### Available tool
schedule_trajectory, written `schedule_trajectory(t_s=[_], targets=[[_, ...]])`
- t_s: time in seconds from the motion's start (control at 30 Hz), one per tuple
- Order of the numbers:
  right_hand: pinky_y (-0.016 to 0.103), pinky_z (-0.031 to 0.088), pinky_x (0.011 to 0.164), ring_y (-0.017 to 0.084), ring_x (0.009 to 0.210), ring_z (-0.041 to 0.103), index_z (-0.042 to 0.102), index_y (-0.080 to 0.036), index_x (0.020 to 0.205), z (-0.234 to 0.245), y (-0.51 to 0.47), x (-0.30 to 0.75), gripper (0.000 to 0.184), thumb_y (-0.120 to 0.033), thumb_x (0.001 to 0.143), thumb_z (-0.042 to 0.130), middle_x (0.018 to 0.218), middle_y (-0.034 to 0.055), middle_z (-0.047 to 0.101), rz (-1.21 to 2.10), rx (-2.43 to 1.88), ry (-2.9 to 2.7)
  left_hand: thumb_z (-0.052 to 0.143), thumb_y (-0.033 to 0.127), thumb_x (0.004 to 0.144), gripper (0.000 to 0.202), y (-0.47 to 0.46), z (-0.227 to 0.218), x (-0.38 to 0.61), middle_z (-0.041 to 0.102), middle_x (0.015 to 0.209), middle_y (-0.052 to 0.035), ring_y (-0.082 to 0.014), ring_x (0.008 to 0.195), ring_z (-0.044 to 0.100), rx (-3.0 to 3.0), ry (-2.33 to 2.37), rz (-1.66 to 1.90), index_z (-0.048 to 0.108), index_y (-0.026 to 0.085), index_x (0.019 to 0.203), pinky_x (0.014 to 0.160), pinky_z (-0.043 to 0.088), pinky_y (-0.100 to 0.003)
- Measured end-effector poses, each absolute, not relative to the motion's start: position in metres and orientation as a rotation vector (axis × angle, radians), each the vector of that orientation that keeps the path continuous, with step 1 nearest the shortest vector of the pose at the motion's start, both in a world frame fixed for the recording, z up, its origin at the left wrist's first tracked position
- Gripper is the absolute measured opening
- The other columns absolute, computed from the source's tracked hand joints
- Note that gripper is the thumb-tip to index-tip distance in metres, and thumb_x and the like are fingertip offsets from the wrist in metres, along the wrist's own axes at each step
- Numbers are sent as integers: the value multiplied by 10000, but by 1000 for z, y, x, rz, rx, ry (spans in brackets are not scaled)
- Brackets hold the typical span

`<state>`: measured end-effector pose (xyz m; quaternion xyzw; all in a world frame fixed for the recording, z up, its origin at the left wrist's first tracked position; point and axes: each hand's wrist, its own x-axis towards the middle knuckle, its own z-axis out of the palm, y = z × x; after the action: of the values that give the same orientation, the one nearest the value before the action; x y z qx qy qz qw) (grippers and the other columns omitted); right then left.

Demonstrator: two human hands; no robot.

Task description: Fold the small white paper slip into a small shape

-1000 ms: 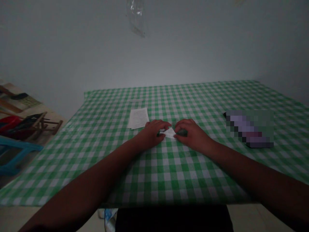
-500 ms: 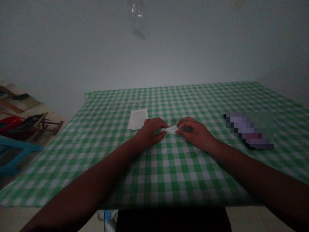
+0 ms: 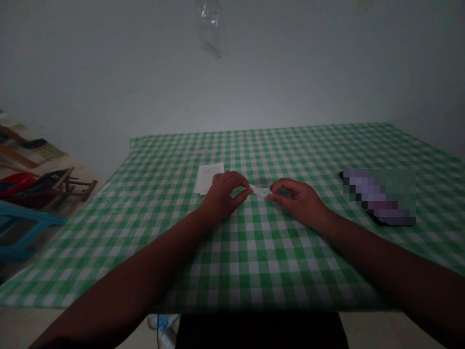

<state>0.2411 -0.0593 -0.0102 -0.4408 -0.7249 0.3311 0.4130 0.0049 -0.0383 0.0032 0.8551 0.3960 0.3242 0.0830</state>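
Note:
A small folded piece of white paper (image 3: pixel 259 192) is stretched between my two hands, just above the table's middle. My left hand (image 3: pixel 228 191) pinches its left end between thumb and fingers. At the other end, my right hand (image 3: pixel 296 196) pinches it the same way, with its fingers curled. Behind my left hand lies a stack of printed paper sheets (image 3: pixel 207 177), partly covered by that hand. Fine folds in the held paper are too small to make out.
A green and white checked cloth (image 3: pixel 247 261) covers the table. On the right lies a dark-edged flat device (image 3: pixel 378 198), its face pixelated. A blue plastic stool (image 3: pixel 31 228) and a wooden chair (image 3: pixel 74 186) stand left of the table. A clear plastic bag (image 3: pixel 210 29) hangs on the wall.
The paper between my hands has gone from a wider, triangular look to a narrower strip. My left fingers have shifted slightly and now pinch its left end more tightly.

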Motion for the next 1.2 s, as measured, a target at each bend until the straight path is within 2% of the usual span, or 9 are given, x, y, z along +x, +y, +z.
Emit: schedule_trajectory(t_s=[0.13, 0.37, 0.57, 0.83, 1.03, 1.2], targets=[[393, 506, 843, 210, 879, 642, 628, -256, 835, -9, -61, 241, 111, -365, 852, 646, 891, 12, 672, 783, -1088, -1839, 684, 314, 872, 162, -40, 3, 6, 680, 1022, -21, -187, 1021, 606, 2581, 1204, 973, 608, 222, 982, 960, 395, -355], [394, 508, 845, 209, 879, 636, 629, -253, 842, -3, -63, 242, 108, -334, 904, 595, 878, 23, 670, 583, -1006, -1972, 697, 299, 854, 164, -43, 7, 7, 661, 963, -15, -192, 974, 581, 2612, 1199, 927, 575, 212, 921, 940, 370, -365], [397, 496, 832, 207, 886, 620, 628, -237, 865, -5, -59, 244, 44, -256, 904, 634, 880, 38, 672, 364, -825, -2010, 691, 252, 852, 124, -44, 8, 7, 658, 948, -14, -196, 989, 570, 2662, 1110, 929, 585, 207, 898, 933, 352, -372], [415, 481, 845, 214, 906, 615, 615, -224, 897, -5, -59, 244, 25, -231, 916, 630, 907, 52, 680, 169, -793, -2094, 718, 222, 835, 90, -42, 4, 8, 635, 1027, -37, -201, 1023, 542, 2634, 1132, 1077, 636, 213, 871, 947, 370, -378], [440, 459, 866, 223, 917, 607, 604, -216, 914, -4, -60, 245, 20, -230, 927, 607, 926, 53, 683, 59, -836, -2159, 695, 230, 862, 52, -41, 0, 9, 637, 1217, -43, -226, 1171, 509, 2628, 1139, 1019, 643, 224, 861, 1023, 350, -415], [407, 483, 849, 213, 912, 620, 603, -227, 941, -5, -60, 245, 16, -232, 927, 607, 919, 47, 680, 49, -871, -2122, 712, 201, 851, 75, -39, -1, 9, 689, 1155, -24, -209, 1106, 567, 2594, 1094, 1076, 639, 218, 854, 1005, 365, -406]])
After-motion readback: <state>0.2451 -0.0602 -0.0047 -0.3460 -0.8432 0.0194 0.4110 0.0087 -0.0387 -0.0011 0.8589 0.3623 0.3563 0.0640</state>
